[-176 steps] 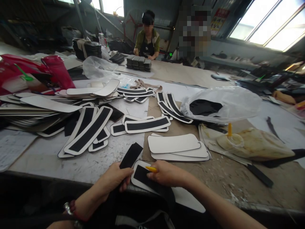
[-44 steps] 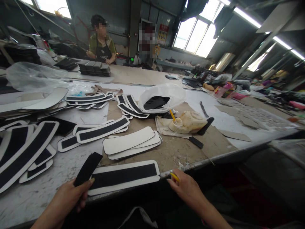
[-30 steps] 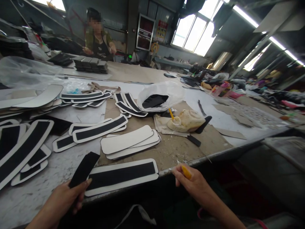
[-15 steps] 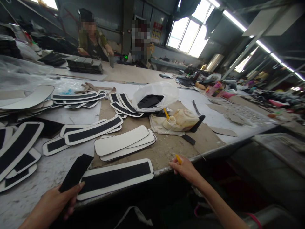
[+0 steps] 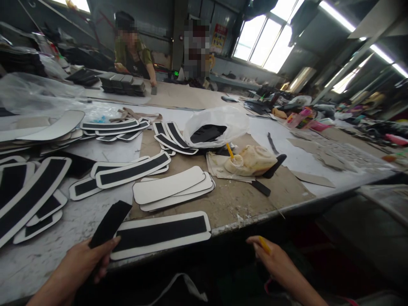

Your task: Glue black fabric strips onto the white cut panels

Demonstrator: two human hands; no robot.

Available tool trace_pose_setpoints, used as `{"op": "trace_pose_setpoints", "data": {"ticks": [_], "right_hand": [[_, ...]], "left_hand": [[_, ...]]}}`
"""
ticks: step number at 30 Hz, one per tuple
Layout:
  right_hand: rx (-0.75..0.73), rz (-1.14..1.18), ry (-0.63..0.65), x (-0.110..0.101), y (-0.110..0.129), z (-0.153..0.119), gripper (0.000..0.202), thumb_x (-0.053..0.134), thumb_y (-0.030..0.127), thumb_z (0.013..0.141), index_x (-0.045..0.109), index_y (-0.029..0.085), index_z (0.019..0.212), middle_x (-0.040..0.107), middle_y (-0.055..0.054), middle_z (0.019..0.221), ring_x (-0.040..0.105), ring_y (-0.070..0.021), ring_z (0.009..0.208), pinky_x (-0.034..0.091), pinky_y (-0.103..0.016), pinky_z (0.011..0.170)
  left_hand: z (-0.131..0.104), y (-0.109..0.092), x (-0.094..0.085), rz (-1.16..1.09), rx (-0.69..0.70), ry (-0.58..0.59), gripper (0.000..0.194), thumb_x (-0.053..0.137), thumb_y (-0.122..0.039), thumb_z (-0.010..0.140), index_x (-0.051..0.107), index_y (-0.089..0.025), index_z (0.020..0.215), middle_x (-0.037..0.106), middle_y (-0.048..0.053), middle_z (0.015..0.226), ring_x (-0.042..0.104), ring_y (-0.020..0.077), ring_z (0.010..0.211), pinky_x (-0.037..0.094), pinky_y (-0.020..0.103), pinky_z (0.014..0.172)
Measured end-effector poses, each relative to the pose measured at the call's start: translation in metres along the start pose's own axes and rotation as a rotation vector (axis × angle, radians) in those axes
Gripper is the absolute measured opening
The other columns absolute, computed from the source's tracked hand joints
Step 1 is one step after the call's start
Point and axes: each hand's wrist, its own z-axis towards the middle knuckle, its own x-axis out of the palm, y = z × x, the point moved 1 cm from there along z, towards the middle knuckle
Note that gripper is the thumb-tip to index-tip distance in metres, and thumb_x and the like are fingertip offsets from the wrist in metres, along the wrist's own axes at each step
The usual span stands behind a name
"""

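Note:
My left hand (image 5: 79, 265) is closed on a few black fabric strips (image 5: 111, 221). Its thumb tip lies by the left end of a white panel with a black strip on it (image 5: 162, 233), which rests along the table's front edge. Off that edge, to the right, my right hand (image 5: 279, 261) is closed round a thin yellow stick (image 5: 264, 245); the stick's other end is hidden. Just behind the panel lies a small stack of plain white panels (image 5: 168, 187). A stained plastic jug (image 5: 256, 160) on its side has another yellow stick (image 5: 230, 151) in its opening.
White panels with black strips (image 5: 134, 170) lie in overlapping groups at the left. A clear plastic bag (image 5: 236, 123) with black pieces stands behind the jug. A dark flat tool (image 5: 261, 188) lies before it. Across the table, a person (image 5: 134, 55) handles stacked grey pieces (image 5: 123, 83).
My right hand with the yellow stick has drawn back from the table edge, down and to the right. My left hand keeps its hold on the black strips. The view has turned slightly left.

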Motion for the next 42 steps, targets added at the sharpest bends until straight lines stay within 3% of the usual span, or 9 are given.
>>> {"op": "trace_pose_setpoints", "data": {"ticks": [2, 5, 8, 16, 18, 22, 29, 34, 42], "right_hand": [[-0.093, 0.024, 0.026, 0.009, 0.039, -0.002, 0.034, 0.034, 0.041, 0.079, 0.057, 0.019, 0.090, 0.057, -0.001, 0.065, 0.053, -0.0175, 0.061, 0.039, -0.025, 0.057], [-0.253, 0.012, -0.026, 0.024, 0.092, 0.004, 0.029, 0.034, 0.037, 0.084, 0.056, 0.020, 0.076, 0.058, -0.004, 0.074, 0.054, -0.0187, 0.070, 0.038, -0.027, 0.067], [-0.294, -0.033, -0.061, 0.038, 0.118, 0.013, 0.026, 0.036, 0.037, 0.085, 0.052, 0.020, 0.073, 0.056, -0.005, 0.074, 0.052, -0.0196, 0.071, 0.037, -0.029, 0.066], [-0.159, 0.087, -0.015, 0.052, 0.126, 0.018, 0.031, 0.051, 0.048, 0.076, 0.040, 0.021, 0.066, 0.047, 0.003, 0.061, 0.044, -0.0144, 0.059, 0.034, -0.024, 0.054], [-0.175, 0.113, 0.000, 0.052, 0.127, 0.018, 0.032, 0.048, 0.051, 0.077, 0.041, 0.021, 0.065, 0.048, 0.003, 0.061, 0.045, -0.0148, 0.059, 0.035, -0.025, 0.055], [-0.181, 0.229, 0.150, 0.052, 0.135, 0.018, 0.036, 0.043, 0.055, 0.077, 0.050, 0.020, 0.070, 0.055, -0.001, 0.065, 0.050, -0.0173, 0.061, 0.039, -0.027, 0.057], [-0.125, 0.404, 0.151, 0.044, 0.152, 0.004, 0.038, 0.048, 0.058, 0.075, 0.051, 0.021, 0.068, 0.054, 0.000, 0.056, 0.047, -0.0146, 0.049, 0.033, -0.024, 0.042], [-0.147, 0.468, 0.200, 0.044, 0.155, 0.001, 0.039, 0.048, 0.060, 0.074, 0.051, 0.021, 0.074, 0.052, 0.001, 0.054, 0.047, -0.0143, 0.048, 0.032, -0.023, 0.040], [-0.133, 0.533, 0.203, 0.041, 0.158, -0.004, 0.042, 0.048, 0.062, 0.074, 0.050, 0.020, 0.082, 0.053, 0.001, 0.057, 0.050, -0.0149, 0.052, 0.036, -0.022, 0.042]], "left_hand": [[-0.006, -0.005, 0.002, -0.026, 0.004, -0.021, 0.037, 0.063, -0.054, 0.054, 0.047, -0.021, 0.049, 0.052, -0.003, 0.035, 0.043, 0.0130, 0.032, 0.036, 0.025, 0.037], [-0.011, -0.008, 0.003, -0.026, 0.013, -0.014, 0.037, 0.064, -0.052, 0.056, 0.047, -0.020, 0.046, 0.051, -0.003, 0.034, 0.043, 0.0130, 0.033, 0.037, 0.025, 0.040], [-0.012, -0.005, 0.002, -0.054, 0.033, -0.009, 0.040, 0.064, -0.053, 0.058, 0.046, -0.020, 0.042, 0.048, -0.002, 0.032, 0.044, 0.0132, 0.035, 0.036, 0.024, 0.040], [-0.021, -0.004, -0.001, -0.261, 0.063, 0.020, 0.045, 0.062, -0.052, 0.063, 0.042, -0.018, 0.042, 0.042, -0.003, 0.033, 0.037, 0.0095, 0.034, 0.028, 0.021, 0.038], [-0.023, -0.004, -0.003, -0.313, 0.070, 0.050, 0.046, 0.062, -0.051, 0.065, 0.040, -0.018, 0.041, 0.040, -0.004, 0.034, 0.035, 0.0082, 0.034, 0.024, 0.020, 0.037], [-0.025, -0.002, -0.007, -0.386, 0.096, 0.056, 0.048, 0.061, -0.049, 0.066, 0.037, -0.018, 0.040, 0.036, -0.006, 0.033, 0.031, 0.0066, 0.032, 0.019, 0.020, 0.038], [-0.028, 0.005, -0.013, -0.389, 0.085, -0.040, 0.040, 0.066, -0.051, 0.062, 0.044, -0.018, 0.054, 0.035, -0.008, 0.033, 0.028, 0.0068, 0.032, 0.017, 0.020, 0.038], [-0.035, 0.004, -0.014, -0.465, 0.146, -0.086, 0.041, 0.069, -0.050, 0.058, 0.044, -0.018, 0.055, 0.040, -0.006, 0.038, 0.036, 0.0087, 0.038, 0.026, 0.019, 0.040], [-0.049, 0.000, -0.012, -0.617, 0.146, -0.010, 0.037, 0.070, -0.044, 0.060, 0.046, -0.017, 0.057, 0.043, -0.006, 0.044, 0.033, 0.0049, 0.040, 0.027, 0.016, 0.038]]}}
